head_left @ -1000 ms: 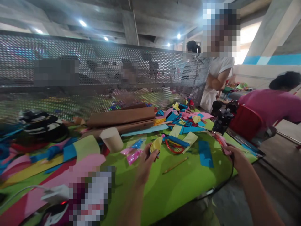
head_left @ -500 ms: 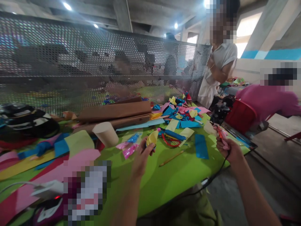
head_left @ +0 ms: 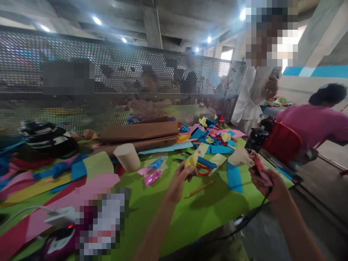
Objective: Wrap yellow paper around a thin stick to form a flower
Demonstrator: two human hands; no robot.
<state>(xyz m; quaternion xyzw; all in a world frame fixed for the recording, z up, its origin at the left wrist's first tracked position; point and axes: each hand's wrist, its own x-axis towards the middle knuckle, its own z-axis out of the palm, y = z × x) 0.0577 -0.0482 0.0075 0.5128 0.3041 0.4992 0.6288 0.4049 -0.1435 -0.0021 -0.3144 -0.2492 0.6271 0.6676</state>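
Observation:
My left hand (head_left: 178, 181) pinches a small yellow paper piece (head_left: 191, 161) with a pink tip, held above the green table (head_left: 152, 214). Over the table's right edge, my right hand (head_left: 268, 185) is wrapped round a pink glue gun (head_left: 263, 174) with a black cord. Its nozzle end is near a beige paper piece (head_left: 239, 156). Between the hands are a pencil (head_left: 199, 189), red-handled scissors (head_left: 203, 171) and a blue paper strip (head_left: 235, 178). A blue tool (head_left: 207, 162) lies just behind the yellow piece.
Colored scraps (head_left: 212, 134) are heaped at the back. A cardboard roll (head_left: 127, 157), shiny packets (head_left: 153, 172) and long paper strips (head_left: 89, 185) lie left. A perforated metal screen (head_left: 122, 83) closes the back. One person in white stands at right; another in pink sits.
My left hand with the yellow piece has moved right, nearer the scissors. The camera view has shifted slightly. The standing person's arms and body have changed position.

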